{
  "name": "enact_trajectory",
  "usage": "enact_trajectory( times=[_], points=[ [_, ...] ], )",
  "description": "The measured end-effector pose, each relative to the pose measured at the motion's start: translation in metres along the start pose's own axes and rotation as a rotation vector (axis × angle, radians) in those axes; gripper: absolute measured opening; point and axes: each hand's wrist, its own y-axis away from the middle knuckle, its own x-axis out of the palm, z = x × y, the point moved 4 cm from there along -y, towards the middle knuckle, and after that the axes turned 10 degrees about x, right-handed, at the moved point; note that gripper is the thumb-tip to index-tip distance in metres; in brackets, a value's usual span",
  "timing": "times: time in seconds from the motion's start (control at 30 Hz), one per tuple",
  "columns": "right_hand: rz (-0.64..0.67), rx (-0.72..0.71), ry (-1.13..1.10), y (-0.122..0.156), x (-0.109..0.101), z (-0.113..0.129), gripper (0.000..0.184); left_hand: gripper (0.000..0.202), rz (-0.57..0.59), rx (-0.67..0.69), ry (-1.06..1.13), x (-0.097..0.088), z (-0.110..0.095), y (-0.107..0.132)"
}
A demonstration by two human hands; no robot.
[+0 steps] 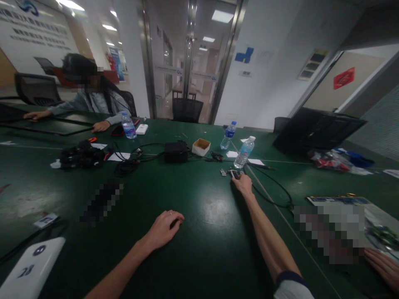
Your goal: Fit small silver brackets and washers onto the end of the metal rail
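Glass doors (pixel 188 62) with metal frames stand at twelve o'clock from my seat, beneath bright ceiling lights. Before them spreads a long green table (pixel 199 189), seamed and scattered with cables. A big black panel (pixel 318 131) leans between one and two o'clock; a co-worker (pixel 99 101) sits at eleven. Straight ahead lies a black box (pixel 175 152).

My left hand (pixel 166 226) rests at eleven o'clock, fingers loosely curled, a gap under the thumb, nothing visible in it. Nearly at one o'clock, my right hand (pixel 245 185) is on a small dark device (pixel 236 174) with a pale edge, just short of a water bottle (pixel 245 153). I judge this a handling step; whether I pinch or merely touch, I cannot tell. Moving it seems to call for a sure hold, clear of the bottle and the metal piece (pixel 223 172) on its nine o'clock side.
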Motion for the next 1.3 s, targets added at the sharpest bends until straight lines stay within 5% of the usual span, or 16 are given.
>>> enact_trajectory(
  times=[0.3, 0.53, 0.9, 1.1, 1.3],
  points=[
    [-0.137, -0.025, -0.102, 0.007, -0.011, -0.001, 0.032, 0.023, -0.007, 0.005, 0.006, -0.001, -0.003, -0.001],
    [-0.099, 0.001, -0.285, 0.007, -0.021, -0.007, 0.030, 0.023, -0.011, -0.001, -0.002, -0.003, -0.005, -0.001],
    [0.337, 0.331, -0.792, 0.001, -0.010, -0.023, 0.023, 0.024, -0.018, 0.003, 0.011, -0.003, -0.005, -0.001],
    [0.440, 0.327, -0.858, 0.004, -0.015, -0.023, 0.023, 0.023, -0.028, 0.017, 0.003, -0.003, -0.004, -0.001],
    [0.427, 0.228, -0.694, 0.018, -0.029, -0.016, 0.026, 0.025, -0.027, 0.013, 0.012, -0.004, -0.006, -0.001]
  ],
)
